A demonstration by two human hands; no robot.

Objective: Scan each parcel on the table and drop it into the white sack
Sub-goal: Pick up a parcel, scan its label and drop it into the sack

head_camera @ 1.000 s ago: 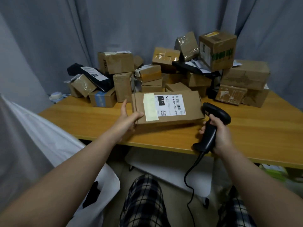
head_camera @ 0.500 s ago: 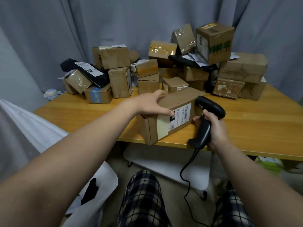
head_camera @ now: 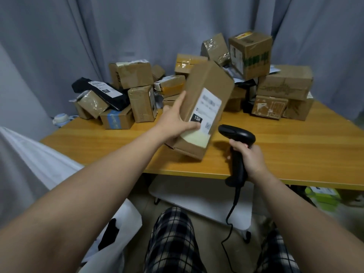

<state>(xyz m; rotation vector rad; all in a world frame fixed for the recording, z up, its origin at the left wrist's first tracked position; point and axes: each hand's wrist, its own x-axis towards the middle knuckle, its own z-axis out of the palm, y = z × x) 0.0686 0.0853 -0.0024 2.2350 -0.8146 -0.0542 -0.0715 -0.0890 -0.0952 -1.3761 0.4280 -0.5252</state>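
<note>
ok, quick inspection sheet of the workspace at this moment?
Surface: wooden table, parcels heaped along its back.
Job's things: labelled parcel tilted on end, label facing camera; white sack lower left, beside the table; black scanner.
Clutter: parcel pile; black mailer bag on its left side.
Hands: left hand, fingers curled round the labelled parcel; right hand grips the scanner handle.
Cables: scanner cable hangs from the handle, below the table edge.
Surroundings: grey curtain behind; white panel under the table.

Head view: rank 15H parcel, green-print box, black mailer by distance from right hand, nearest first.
1. 15H parcel, in the left hand, just left of the right hand gripping the scanner.
2. Green-print box, high at the back right.
3. Black mailer, far back left.
</note>
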